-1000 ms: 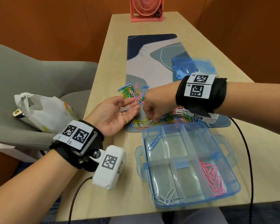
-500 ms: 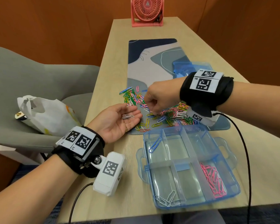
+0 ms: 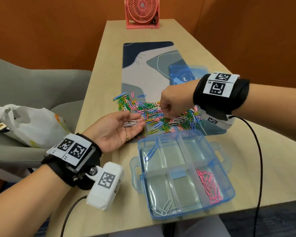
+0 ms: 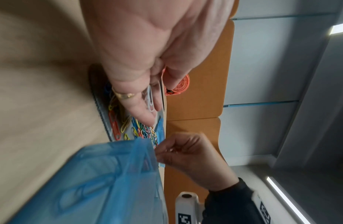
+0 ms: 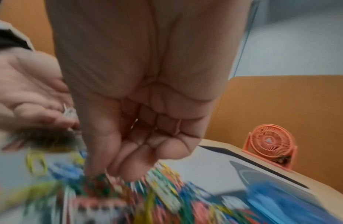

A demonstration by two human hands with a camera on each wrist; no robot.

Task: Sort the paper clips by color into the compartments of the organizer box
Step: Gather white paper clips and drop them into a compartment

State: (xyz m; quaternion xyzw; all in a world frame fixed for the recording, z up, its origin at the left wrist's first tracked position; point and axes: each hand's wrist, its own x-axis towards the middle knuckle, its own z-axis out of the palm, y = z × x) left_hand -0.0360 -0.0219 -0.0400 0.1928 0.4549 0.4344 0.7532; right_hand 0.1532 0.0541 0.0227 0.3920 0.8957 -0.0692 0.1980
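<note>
While lying palm-up beside the near edge of the patterned grey-blue mat, carries a few white wire paper clips loose on the straight fingers of the left grip, pinched by nothing. Risks spilling them back into the mixed heap of coloured paper clips on the mat at any tilt or knock. Hangs the right grip over that heap, fingers curled down with the tips among the clips; cannot tell through the blurred wrist view whether anything is caught between them. Could lift two hooked clips at once, or drag a wrong colour along with a white one, judging by how tangled the heap looks. Could also bump the left fingers, which are close by. Places the clear blue plastic organizer box on the wooden bench just this side of the mat: one blue clip far-left, white clips near-left, pink clips near-right. Might tip a careless handful across a divider into a neighbouring compartment.
</note>
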